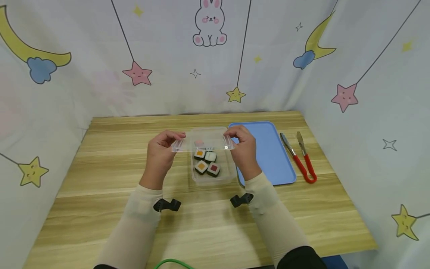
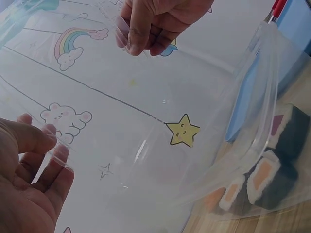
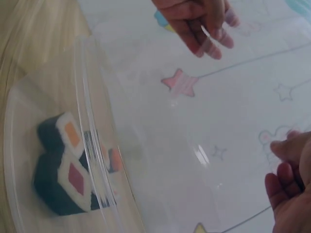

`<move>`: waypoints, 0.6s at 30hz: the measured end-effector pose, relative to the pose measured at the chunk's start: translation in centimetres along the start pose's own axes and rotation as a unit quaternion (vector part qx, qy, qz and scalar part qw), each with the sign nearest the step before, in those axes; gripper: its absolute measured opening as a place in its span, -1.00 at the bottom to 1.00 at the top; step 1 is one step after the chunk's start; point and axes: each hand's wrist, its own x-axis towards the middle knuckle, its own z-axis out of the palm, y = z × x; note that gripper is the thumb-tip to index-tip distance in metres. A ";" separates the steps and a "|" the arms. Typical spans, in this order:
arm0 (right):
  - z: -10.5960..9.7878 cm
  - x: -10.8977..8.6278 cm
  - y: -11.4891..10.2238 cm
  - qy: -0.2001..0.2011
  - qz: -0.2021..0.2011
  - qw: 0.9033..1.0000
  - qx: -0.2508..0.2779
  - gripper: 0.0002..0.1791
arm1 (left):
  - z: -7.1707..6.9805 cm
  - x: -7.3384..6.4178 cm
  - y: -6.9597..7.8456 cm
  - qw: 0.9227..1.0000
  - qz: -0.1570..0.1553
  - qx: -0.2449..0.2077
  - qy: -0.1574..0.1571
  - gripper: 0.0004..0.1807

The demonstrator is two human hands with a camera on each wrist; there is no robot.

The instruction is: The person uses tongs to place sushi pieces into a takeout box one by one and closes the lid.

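Note:
A clear plastic lid [image 1: 215, 142] is held above a clear plastic container [image 1: 214, 182], tilted. My left hand [image 1: 160, 155] pinches the lid's left end between thumb and fingers. At the other end, my right hand [image 1: 244, 151] grips the lid the same way. Inside the container sit several sushi rolls [image 1: 201, 167], dark outside with white rice and orange, red or pale centres. An orange-pink piece lies behind them, blurred through the lid. In the right wrist view, two larger rolls [image 3: 73, 179] show through the container's wall.
To the right on the wooden table [image 1: 111, 160] lies a blue tray [image 1: 268, 157], partly behind my right hand. Tongs [image 1: 307, 166] with red handles rest beyond it. A green cable [image 1: 173, 261] curves at the near edge. Patterned white cloth [image 1: 174, 89] surrounds the table.

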 end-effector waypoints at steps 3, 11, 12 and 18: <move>0.0 0.0 -0.8 0.010 0.000 1.000 0.012 -0.93 | 0.2 -0.1 -0.2 1.000 0.010 0.007 0.007 -0.90; -0.2 0.1 -0.3 0.029 0.016 0.999 0.020 -0.93 | 0.7 -0.3 -0.7 1.000 0.004 0.013 -0.002 -0.89; -0.2 0.1 0.0 0.029 0.026 0.999 0.019 -0.92 | 0.8 -0.3 -0.8 1.000 0.003 0.016 -0.005 -0.90; -0.6 -0.2 1.6 0.020 0.109 0.994 0.004 -0.72 | 1.0 -0.5 -1.5 1.000 0.004 0.029 -0.009 -0.92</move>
